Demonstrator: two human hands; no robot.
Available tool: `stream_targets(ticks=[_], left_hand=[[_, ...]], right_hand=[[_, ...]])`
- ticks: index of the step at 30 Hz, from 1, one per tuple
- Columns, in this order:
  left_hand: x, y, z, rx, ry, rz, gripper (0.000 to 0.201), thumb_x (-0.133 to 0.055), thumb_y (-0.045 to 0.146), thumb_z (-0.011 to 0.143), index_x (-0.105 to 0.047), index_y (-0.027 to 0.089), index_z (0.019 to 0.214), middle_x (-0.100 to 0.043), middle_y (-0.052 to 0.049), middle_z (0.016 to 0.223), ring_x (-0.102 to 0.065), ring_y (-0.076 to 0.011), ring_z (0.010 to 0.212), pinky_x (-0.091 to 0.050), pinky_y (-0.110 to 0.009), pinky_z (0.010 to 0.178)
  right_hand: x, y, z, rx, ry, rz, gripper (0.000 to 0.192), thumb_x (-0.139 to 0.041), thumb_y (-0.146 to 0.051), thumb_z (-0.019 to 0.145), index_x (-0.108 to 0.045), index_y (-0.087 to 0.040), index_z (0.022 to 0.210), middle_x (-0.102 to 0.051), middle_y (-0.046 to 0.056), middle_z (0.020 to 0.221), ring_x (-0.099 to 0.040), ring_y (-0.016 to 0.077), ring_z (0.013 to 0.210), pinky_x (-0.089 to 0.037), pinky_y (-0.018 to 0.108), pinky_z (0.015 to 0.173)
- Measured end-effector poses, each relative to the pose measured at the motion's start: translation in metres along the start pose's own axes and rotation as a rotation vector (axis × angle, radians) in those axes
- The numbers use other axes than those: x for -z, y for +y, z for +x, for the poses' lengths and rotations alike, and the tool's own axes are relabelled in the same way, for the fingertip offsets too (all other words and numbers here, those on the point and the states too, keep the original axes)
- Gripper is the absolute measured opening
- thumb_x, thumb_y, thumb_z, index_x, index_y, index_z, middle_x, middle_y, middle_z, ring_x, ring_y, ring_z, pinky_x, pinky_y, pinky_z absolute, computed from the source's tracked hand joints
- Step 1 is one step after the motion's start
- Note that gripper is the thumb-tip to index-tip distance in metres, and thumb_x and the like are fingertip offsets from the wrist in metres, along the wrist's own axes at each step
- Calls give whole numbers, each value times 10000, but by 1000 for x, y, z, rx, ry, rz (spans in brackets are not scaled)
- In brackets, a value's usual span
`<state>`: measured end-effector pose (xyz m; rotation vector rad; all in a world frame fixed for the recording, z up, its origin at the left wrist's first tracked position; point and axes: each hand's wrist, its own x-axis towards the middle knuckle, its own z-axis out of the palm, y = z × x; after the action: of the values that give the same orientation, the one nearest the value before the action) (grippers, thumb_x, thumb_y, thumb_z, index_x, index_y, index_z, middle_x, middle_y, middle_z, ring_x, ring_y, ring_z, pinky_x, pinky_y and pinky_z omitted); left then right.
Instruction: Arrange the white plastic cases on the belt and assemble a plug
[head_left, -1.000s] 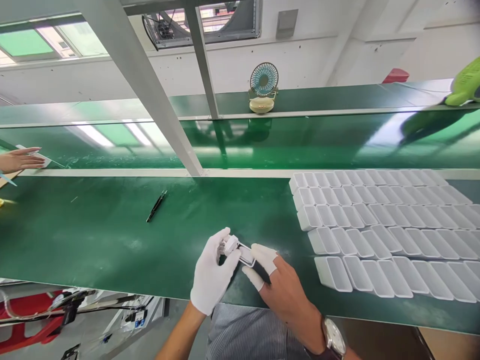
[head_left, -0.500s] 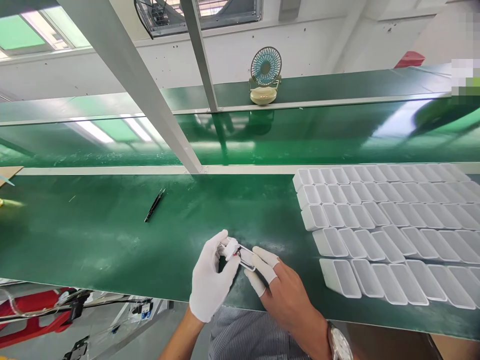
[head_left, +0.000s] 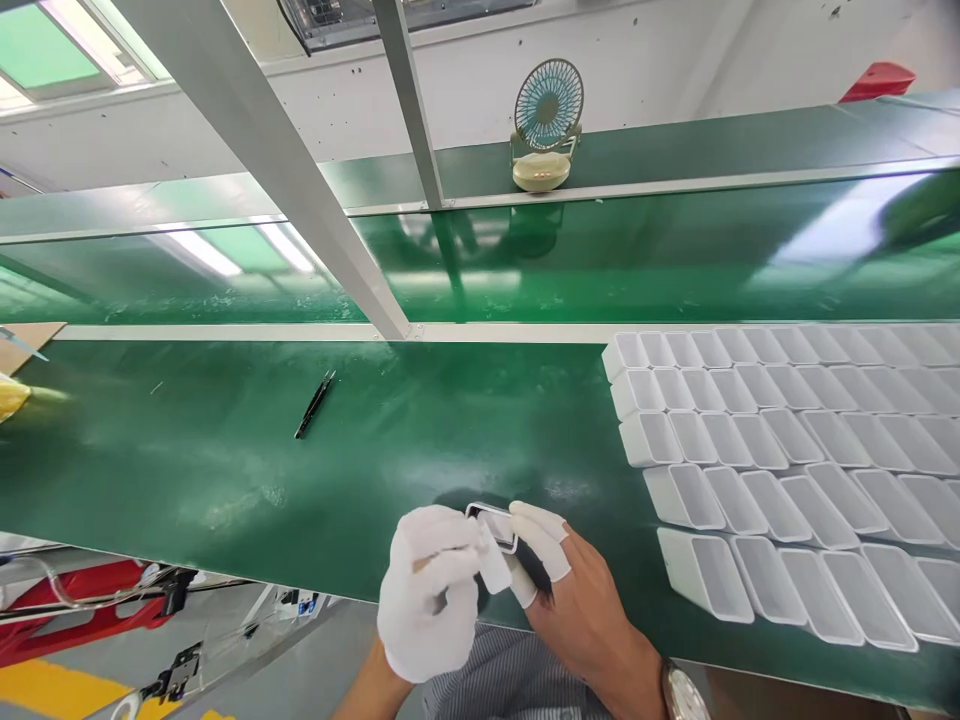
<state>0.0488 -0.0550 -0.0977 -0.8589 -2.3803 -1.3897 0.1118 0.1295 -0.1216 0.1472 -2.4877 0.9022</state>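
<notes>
My left hand (head_left: pixel 429 590), in a white glove, is closed in a pinch. Between its fingertips is a small flat white piece (head_left: pixel 493 566) with rounded lower corners. My right hand (head_left: pixel 574 600) wears white finger cots and a wristwatch. Its fingers are closed on a small shallow white rectangular case (head_left: pixel 496 522) with a raised rim, held tilted above the table. The flat piece overlaps the near side of the case; whether the two touch I cannot tell. Part of the case is hidden behind the piece and the fingers.
Rows of open white plastic boxes (head_left: pixel 709 575) cover the right side of the green table (head_left: pixel 187 430). Black tweezers (head_left: pixel 315 405) lie left of centre. A slanting metal post (head_left: pixel 300 180) meets the table's back edge. On the shelf behind stands a small fan (head_left: pixel 547 120).
My left fingers have curled inward, and the flat white piece now hangs in front of the case. Both hands sit slightly lower in the view, which has itself shifted.
</notes>
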Motion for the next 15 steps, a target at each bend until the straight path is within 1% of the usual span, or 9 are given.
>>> stream_targets(ticks=[2,3,5,7,8,9,12,14,15], left_hand=[[5,-2,-7,-39,-16,5,420,-615,46,843,-689,398,1059,-721,-26,1049,-707,-242,958,-619,-430,781],[7,-1,-9,-22,-14,-11,442,-619,61,846,-697,423,1086,-732,-26,1033,-716,-244,928,-628,-417,743],[11,1,-8,82,-37,-83,428,-619,100,864,-718,433,1114,-741,-37,983,-729,-239,855,-643,-382,669],[14,5,-4,227,-98,-156,381,-628,129,873,-744,415,1097,-735,-45,925,-729,-222,774,-651,-341,605],[15,7,-2,280,-125,-184,358,-641,138,870,-756,406,1078,-729,-45,897,-725,-212,737,-650,-322,578],[17,9,0,302,-138,-205,334,-659,149,862,-765,399,1057,-723,-43,873,-721,-206,710,-650,-310,559],[19,10,-2,315,-130,-215,256,-684,163,855,-769,355,1003,-713,-41,844,-721,-204,693,-662,-308,555],[19,9,-6,302,-133,-192,199,-660,167,882,-750,310,989,-716,-48,852,-725,-210,700,-666,-311,550],[19,8,-8,273,-145,-178,184,-637,168,900,-737,292,993,-720,-50,859,-726,-212,702,-664,-310,545]], right_hand=[[-1,0,-1,-21,-17,10,485,-625,-186,949,-510,-210,1420,-683,152,1270,-703,285,1093,-638,453,898],[-1,0,-2,-30,-27,12,485,-629,-195,954,-508,-215,1424,-680,151,1277,-700,287,1105,-636,455,902],[0,0,-2,-41,-39,13,472,-638,-218,963,-512,-219,1418,-682,146,1275,-694,289,1124,-631,458,913],[1,-1,-1,-41,-38,14,446,-654,-243,967,-529,-222,1395,-697,137,1247,-698,283,1113,-632,451,908],[2,-2,0,-36,-32,12,430,-658,-250,968,-539,-221,1380,-705,135,1229,-701,279,1101,-633,446,902],[2,-2,1,-29,-27,8,415,-657,-247,970,-547,-216,1370,-710,135,1216,-704,275,1093,-634,440,898],[4,-4,5,-16,-11,-10,372,-629,-228,980,-563,-196,1345,-715,145,1201,-711,266,1082,-639,424,889],[5,-5,6,-13,-2,-24,337,-614,-238,988,-579,-184,1319,-719,149,1191,-715,268,1083,-645,419,875],[5,-5,7,-8,1,-29,322,-612,-239,989,-586,-177,1304,-720,151,1186,-713,271,1092,-647,417,869]])
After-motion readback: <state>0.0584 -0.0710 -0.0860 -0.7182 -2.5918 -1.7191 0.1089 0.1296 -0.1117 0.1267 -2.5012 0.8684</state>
